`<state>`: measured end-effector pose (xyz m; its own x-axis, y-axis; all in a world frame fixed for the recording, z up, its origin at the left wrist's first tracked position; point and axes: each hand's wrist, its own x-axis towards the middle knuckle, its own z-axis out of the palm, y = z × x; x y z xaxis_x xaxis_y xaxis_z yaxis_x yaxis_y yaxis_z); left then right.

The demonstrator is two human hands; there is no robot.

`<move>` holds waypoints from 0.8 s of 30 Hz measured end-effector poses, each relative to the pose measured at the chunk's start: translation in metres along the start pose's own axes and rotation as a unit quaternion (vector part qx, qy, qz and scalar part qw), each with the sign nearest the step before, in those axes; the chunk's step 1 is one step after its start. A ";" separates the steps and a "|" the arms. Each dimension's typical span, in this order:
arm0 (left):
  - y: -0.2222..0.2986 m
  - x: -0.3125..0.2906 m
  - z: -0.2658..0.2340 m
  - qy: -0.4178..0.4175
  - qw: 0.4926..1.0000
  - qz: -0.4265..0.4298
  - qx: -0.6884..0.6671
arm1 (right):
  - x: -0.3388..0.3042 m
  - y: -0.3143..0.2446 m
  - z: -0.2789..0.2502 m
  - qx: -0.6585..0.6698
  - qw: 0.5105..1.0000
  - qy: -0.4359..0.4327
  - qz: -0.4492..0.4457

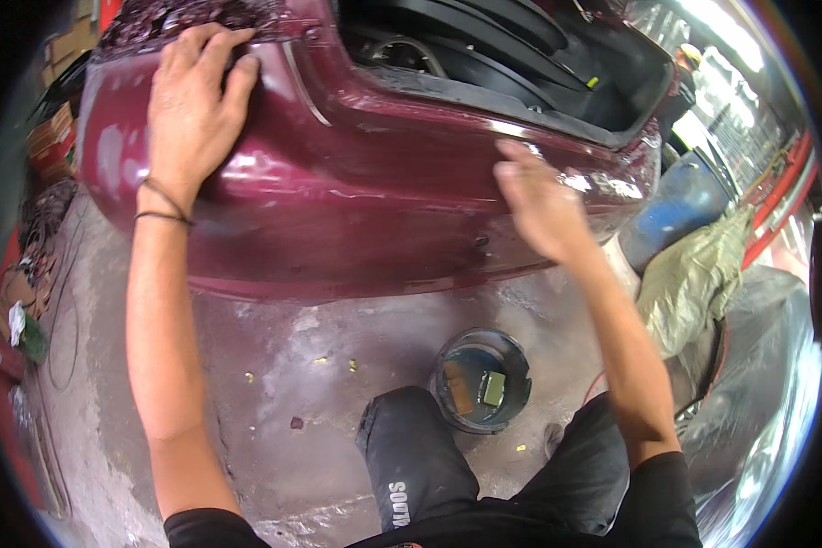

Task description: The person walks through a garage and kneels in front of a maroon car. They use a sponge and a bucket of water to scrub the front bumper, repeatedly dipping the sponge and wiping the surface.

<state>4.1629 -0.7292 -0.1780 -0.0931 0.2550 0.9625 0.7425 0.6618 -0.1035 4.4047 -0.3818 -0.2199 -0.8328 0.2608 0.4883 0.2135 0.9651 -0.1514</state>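
A: How far along w/ the car bumper (356,219)?
B: Looks mid-job, I'd say. The maroon paint is dull and patchy at the left corner, w/ pale rubbed spots, glossy and wet on the right. Plenty of surface looks unfinished.
A: Hands?
B: Left hand (196,100) flat, fingers spread, pressed on the upper left corner. Right hand (539,205) blurred, open against the right side; can't tell if it holds anything.
A: Other stuff?
B: A round bucket (480,379) of murky water on the wet concrete floor (274,365) below the bumper, two small rectangular blocks in it. Crumpled cloth (694,279) and a blue drum (680,215) to the right.
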 end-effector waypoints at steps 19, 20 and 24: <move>-0.008 0.004 0.000 -0.071 0.996 0.004 0.061 | 0.010 0.012 -0.008 -0.090 0.990 0.054 -0.091; -0.001 0.006 0.003 -0.072 0.996 -0.001 0.061 | 0.020 -0.017 0.005 -0.033 0.983 0.028 -0.176; -0.008 0.005 0.002 -0.087 0.991 -0.037 0.097 | 0.040 -0.087 0.039 0.097 0.967 -0.024 -0.233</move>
<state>4.1546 -0.7318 -0.1727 -0.2675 0.3069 0.9134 0.5895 0.8019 -0.0968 4.3330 -0.4566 -0.2203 -0.8397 -0.2066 0.5022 -0.2857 0.9545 -0.0851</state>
